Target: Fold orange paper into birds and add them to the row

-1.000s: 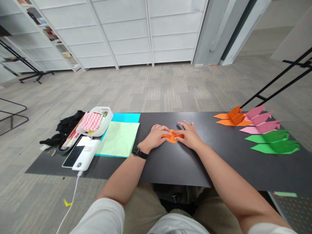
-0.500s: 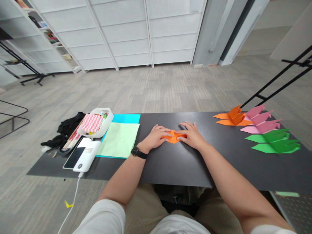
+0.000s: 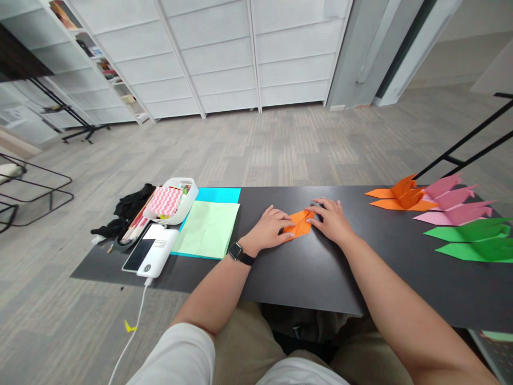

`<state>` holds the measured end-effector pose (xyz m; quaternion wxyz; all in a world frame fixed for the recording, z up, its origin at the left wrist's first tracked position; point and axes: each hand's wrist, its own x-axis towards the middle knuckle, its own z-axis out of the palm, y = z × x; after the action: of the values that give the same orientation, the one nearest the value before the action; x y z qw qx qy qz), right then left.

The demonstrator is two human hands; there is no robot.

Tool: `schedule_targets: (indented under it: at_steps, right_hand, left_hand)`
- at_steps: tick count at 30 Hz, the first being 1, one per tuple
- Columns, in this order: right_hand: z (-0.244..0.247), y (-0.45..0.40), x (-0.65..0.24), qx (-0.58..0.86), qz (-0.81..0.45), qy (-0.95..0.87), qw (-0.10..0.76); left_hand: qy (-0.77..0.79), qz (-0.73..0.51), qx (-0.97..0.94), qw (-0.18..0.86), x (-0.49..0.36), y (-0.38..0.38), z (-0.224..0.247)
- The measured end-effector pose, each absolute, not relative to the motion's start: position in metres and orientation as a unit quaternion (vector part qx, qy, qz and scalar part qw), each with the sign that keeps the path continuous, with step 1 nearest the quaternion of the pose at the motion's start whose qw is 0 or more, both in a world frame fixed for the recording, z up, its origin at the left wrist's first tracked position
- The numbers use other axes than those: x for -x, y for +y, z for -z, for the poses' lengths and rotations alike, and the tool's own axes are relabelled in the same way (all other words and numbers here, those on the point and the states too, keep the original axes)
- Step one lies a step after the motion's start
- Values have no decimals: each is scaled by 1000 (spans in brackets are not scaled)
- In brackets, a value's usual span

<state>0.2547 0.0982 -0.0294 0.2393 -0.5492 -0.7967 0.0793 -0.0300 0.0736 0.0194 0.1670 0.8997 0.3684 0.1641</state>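
Note:
A small folded piece of orange paper (image 3: 300, 223) lies on the dark table, tilted a little. My left hand (image 3: 271, 229), with a black watch on the wrist, rests on the paper's left part, its fingers together over the edge. At the paper's upper right corner, my right hand (image 3: 329, 218) pinches the edge between thumb and fingers. Folded paper birds stand in a row at the right: orange ones (image 3: 403, 195), pink ones (image 3: 455, 206) and green ones (image 3: 476, 239).
Left of my hands lie light green sheets (image 3: 208, 227) over blue paper (image 3: 224, 194). Further left are a white box (image 3: 192, 195) of supplies, a phone (image 3: 136, 255), a white power bank (image 3: 158, 252) with a cable, and black cloth (image 3: 130, 200).
The orange paper has turned from level to tilted and shows more of its surface. My right hand has moved to its upper right corner. The camera view has shifted left.

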Motion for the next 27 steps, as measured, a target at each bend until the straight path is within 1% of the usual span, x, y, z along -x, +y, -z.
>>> schedule_targets:
  at_steps: [4, 11, 17, 20, 24, 27]
  right_hand:
    - [28, 99, -253, 559, -63, -787, 255]
    - [19, 92, -240, 515, -53, -805, 290]
    - [9, 83, -238, 502, -67, -804, 311]
    - [9, 80, -237, 499, -81, -812, 290]
    - [10, 80, -230, 498, -80, -828, 245]
    - [9, 79, -227, 496, -73, -834, 229]
  left_hand:
    - [360, -175, -903, 156, 24, 70, -20]
    - [368, -147, -900, 179, 20, 68, -17]
    - [411, -156, -890, 116, 17, 65, -19]
    - [429, -156, -884, 103, 15, 65, -18]
    - [430, -165, -880, 113, 14, 68, -19]
    - [424, -170, -881, 121, 14, 68, -21]
